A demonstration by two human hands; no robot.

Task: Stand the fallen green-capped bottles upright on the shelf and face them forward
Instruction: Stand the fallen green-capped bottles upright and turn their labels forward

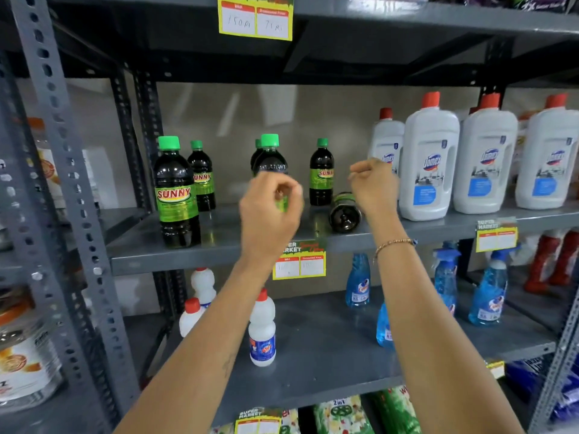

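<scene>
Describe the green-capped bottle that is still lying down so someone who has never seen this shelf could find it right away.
Look at the grey metal shelf at chest height, with dark green-capped bottles to the left and big white red-capped jugs to the right. Just left of the nearest jug, behind the right hand, lies the fallen bottle. It alone is on its side, its dark round base facing you.
</scene>
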